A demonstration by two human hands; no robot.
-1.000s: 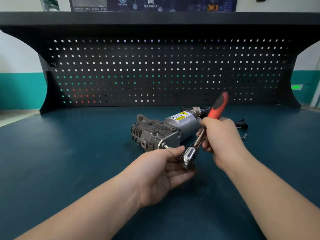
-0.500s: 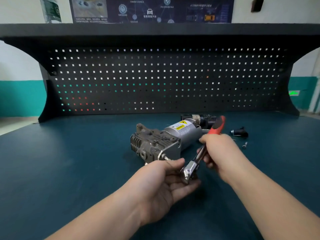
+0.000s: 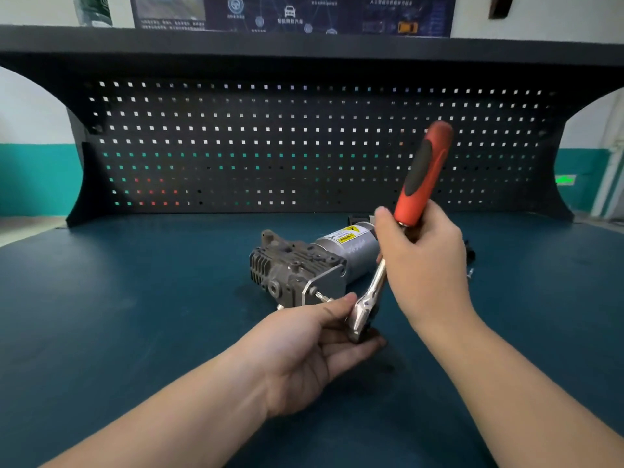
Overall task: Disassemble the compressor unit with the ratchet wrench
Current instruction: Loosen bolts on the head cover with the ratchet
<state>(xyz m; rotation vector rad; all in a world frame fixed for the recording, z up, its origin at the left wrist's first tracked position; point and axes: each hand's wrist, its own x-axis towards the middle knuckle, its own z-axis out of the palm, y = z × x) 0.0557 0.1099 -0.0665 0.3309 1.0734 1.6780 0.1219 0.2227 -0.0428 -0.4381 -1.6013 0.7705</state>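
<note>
The compressor unit lay on the desk, mid-scene. The right hand gripped the ratchet wrench by its shaft, handle tilted up; the left hand pinched the wrench's head, near the compressor.

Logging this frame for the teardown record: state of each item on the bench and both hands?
compressor unit: lying on its side on the bench, long bolt partly out of the end plate
ratchet wrench: off the bench, handle tilted up
right hand: grips the wrench shaft below the red handle
left hand: holds the wrench head
loose screw: lying on the bench
</note>
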